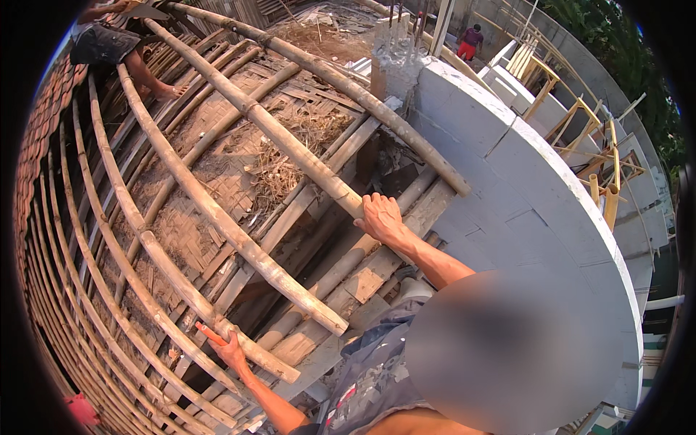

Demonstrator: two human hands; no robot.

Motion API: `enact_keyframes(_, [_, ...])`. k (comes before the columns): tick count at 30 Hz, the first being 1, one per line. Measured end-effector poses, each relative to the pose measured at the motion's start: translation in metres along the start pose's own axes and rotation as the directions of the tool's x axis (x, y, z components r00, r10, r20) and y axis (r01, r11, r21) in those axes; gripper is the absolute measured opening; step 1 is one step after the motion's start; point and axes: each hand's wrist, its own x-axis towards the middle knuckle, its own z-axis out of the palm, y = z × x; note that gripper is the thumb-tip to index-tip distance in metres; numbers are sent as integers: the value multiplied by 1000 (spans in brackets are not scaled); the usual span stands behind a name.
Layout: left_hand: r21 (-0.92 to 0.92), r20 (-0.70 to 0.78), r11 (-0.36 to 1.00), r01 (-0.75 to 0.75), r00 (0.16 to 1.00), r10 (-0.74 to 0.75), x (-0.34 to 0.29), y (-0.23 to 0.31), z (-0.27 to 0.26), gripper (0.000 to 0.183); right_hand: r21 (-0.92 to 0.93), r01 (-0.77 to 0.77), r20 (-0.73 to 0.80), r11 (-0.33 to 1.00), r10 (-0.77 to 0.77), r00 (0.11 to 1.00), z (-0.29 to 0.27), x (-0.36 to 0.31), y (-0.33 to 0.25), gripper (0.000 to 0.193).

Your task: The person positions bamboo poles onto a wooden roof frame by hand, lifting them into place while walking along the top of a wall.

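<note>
My right hand (381, 220) is closed over the sawn end of a bamboo pole (290, 148) that slopes up to the far left. Lower and to the left, my left hand (230, 352) grips a slim orange tool (211, 333), whose kind I cannot make out. It is beside another bamboo pole (172, 272), near that pole's lower end. Between my hands lies a third bamboo pole (239, 235) with a free cut end. Below the poles are wooden beams (366, 279) and a dark gap.
A white block wall (522, 196) curves along the right. Dry straw (290, 156) lies on old woven matting (225, 156). At the upper left a barefoot co-worker (105, 47) holds a handsaw (147, 10). Roof tiles (47, 130) line the left; another person (471, 43) stands far off.
</note>
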Motion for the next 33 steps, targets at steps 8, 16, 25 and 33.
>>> enact_keyframes(8, [350, -273, 936, 37, 960, 64, -31, 58, 10, 46, 157, 165, -39, 974, -160, 986, 1, 9, 21, 58])
enact_keyframes(16, [-781, 300, 570, 256, 954, -17, -116, 336, 129, 35, 455, 181, 237, 872, -314, 919, -55, 15, 54, 65])
enact_keyframes(25, [-761, 644, 415, 499, 656, 393, -197, 497, 234, 38, 837, 54, 115, 545, -271, 956, -137, -25, 138, 69])
enact_keyframes(33, [-747, 654, 439, 499, 439, 616, -221, 535, 265, 52, 720, 49, 66, 692, -139, 988, -194, -28, 197, 62])
